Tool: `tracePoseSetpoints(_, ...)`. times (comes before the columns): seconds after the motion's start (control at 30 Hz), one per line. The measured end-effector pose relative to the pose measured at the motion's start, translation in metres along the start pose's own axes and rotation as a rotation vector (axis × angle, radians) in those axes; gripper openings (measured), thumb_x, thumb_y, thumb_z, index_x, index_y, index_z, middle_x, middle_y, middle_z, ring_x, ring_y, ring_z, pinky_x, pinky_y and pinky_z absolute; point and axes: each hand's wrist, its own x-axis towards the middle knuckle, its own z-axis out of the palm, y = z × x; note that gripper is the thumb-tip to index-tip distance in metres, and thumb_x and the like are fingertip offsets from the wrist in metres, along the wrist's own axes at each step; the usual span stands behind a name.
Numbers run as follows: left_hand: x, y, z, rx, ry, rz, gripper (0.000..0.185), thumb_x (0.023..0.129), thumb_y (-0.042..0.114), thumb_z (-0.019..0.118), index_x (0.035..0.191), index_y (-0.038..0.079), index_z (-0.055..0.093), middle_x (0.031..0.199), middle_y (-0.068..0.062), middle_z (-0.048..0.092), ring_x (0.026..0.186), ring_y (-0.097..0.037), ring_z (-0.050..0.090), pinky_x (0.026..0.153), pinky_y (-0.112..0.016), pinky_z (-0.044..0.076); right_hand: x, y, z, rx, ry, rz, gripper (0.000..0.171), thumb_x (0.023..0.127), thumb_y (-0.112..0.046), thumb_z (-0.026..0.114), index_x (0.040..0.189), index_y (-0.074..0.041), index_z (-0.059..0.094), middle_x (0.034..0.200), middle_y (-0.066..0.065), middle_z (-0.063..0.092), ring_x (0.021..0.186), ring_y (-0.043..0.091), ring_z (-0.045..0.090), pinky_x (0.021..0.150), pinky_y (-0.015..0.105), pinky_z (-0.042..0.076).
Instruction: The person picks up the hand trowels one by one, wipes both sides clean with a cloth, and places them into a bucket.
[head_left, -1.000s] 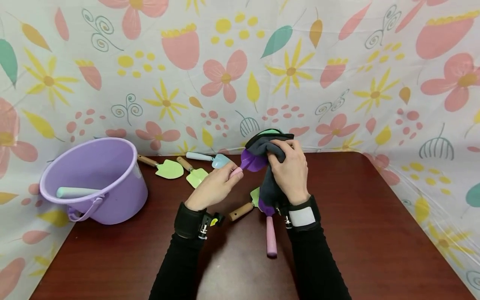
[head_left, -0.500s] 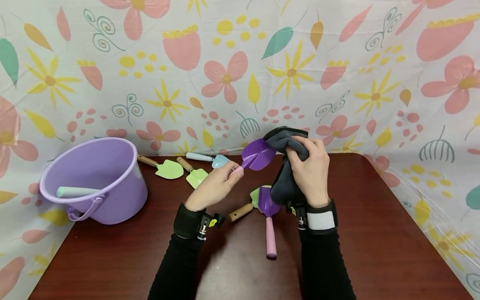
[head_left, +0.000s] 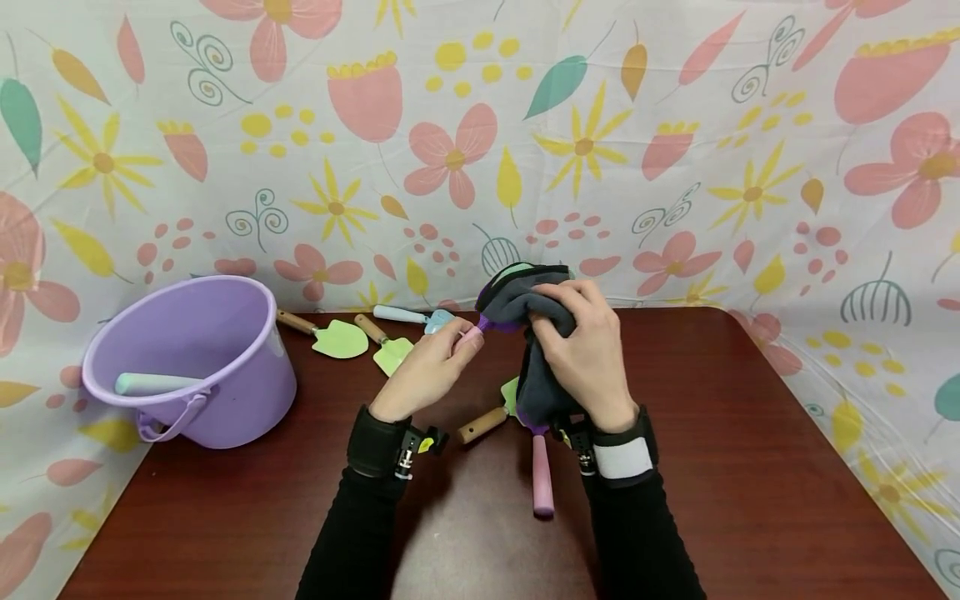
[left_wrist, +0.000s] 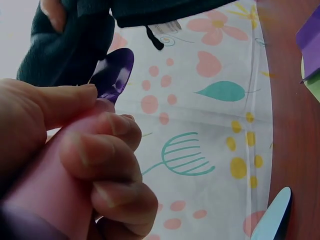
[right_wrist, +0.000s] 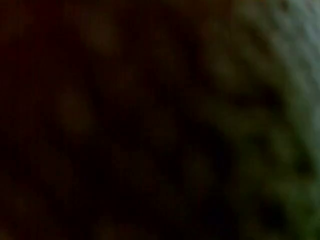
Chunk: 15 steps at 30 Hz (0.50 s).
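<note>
My left hand (head_left: 426, 367) grips the pink handle (left_wrist: 55, 175) of a small garden trowel with a purple blade (left_wrist: 116, 72). Over most of that blade lies a dark grey cloth (head_left: 543, 367) with a black edge, bunched in my right hand (head_left: 588, 354). The cloth's lower end hangs down over the blade of a second trowel, whose pink handle (head_left: 542, 475) points toward me on the table. Beside it a green trowel with a wooden handle (head_left: 482, 425) is partly covered. The right wrist view is too dark and blurred to read.
A lilac bucket (head_left: 258, 367) stands at the left, a pale green handle (head_left: 153, 383) inside it. Behind my left hand lie two green trowels (head_left: 341, 339) with wooden handles and a light blue trowel (head_left: 400, 314). A flowered curtain (head_left: 450, 225) hangs behind the brown table (head_left: 750, 467).
My right hand slid the cloth right, baring the purple blade, then came back left so the cloth covers most of it again. The left hand stays almost still on the handle.
</note>
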Motion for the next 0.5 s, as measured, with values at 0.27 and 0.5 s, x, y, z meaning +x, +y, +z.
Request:
tracePoseSetpoints(0.27,0.005,0.004,0.003,0.001,0.011,-0.034,0.026,0.103,0.035,0.05,0.098,0.01,0.058,0.06,0.001,0.036,0.048,-0.016,0.035,0.051,-0.03,0.028,-0.002,0.004,0.027,-0.012,-0.174,-0.017,0.026,0.087,-0.006,0.067,0.113,-0.008,0.071,0.109,0.009,0.057,0.095,0.026,0.056,0.082,0.043,0.046)
tracePoseSetpoints(0.5,0.004,0.002,0.007,0.028,0.016,-0.033,0.038,0.102,0.036,0.054,0.133,0.015,0.054,0.067,-0.001,0.045,0.054,-0.017,0.043,0.055,-0.031,0.035,-0.005,0.013,0.038,-0.027,-0.185,0.016,0.027,0.087,-0.006,0.066,0.113,-0.008,0.07,0.109,0.01,0.056,0.095,0.028,0.057,0.083,0.045,0.046)
